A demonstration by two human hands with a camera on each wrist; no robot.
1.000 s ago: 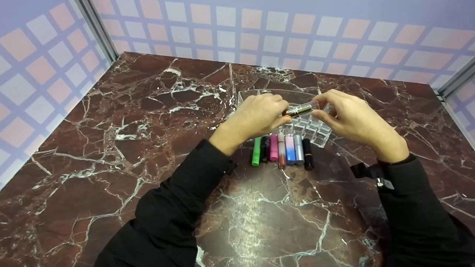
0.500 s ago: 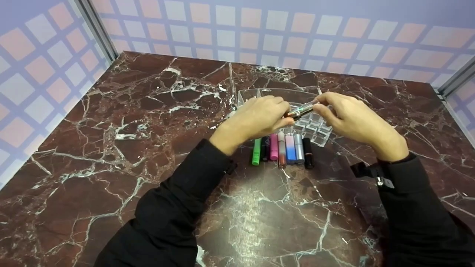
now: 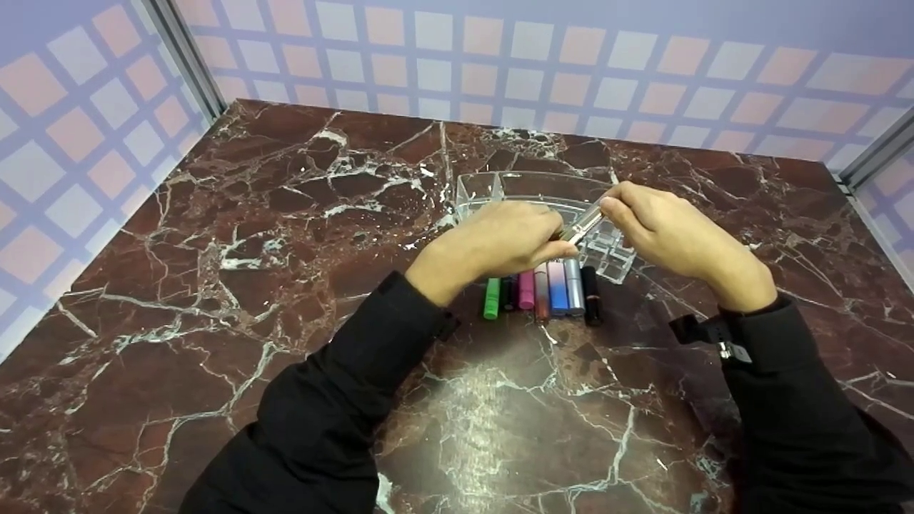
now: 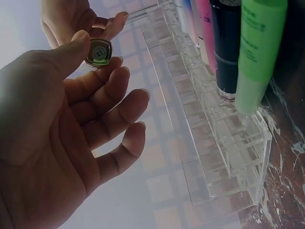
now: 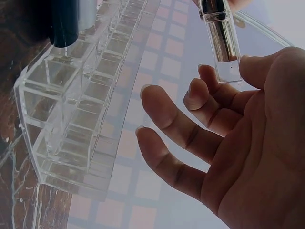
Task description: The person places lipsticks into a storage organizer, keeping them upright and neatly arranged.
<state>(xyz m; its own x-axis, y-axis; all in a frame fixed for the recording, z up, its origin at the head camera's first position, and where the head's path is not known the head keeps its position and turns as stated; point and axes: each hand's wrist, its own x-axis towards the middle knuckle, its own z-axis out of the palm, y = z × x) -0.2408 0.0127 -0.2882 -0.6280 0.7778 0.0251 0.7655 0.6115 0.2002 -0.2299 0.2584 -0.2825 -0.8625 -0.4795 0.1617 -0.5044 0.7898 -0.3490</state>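
A lipstick (image 3: 587, 223) with a clear cap over a gold-coloured inner part is held up between both hands. My left hand (image 3: 493, 239) pinches its lower end between thumb and index finger; in the left wrist view the squarish lipstick base (image 4: 99, 52) faces the camera. With thumb and fingers my right hand (image 3: 668, 232) pinches the transparent cap (image 5: 229, 71) at the other end. The remaining fingers of both hands are loosely bent. Below and behind the hands stands a clear acrylic organizer (image 3: 550, 176) with small square compartments, partly hidden by the hands.
A row of tubes lies in front of the organizer: a green tube (image 3: 492, 300), a pink tube (image 3: 526, 291), a pink-and-blue tube (image 3: 558, 293), a silver tube (image 3: 575, 291), a black tube (image 3: 592, 296) and others. Patterned walls (image 3: 428, 71) bound the marbled table (image 3: 285, 314).
The lipstick has turned to a steeper slant, its clear end up toward the right hand. The left hand has dropped slightly, covering more of the tube row's upper ends.
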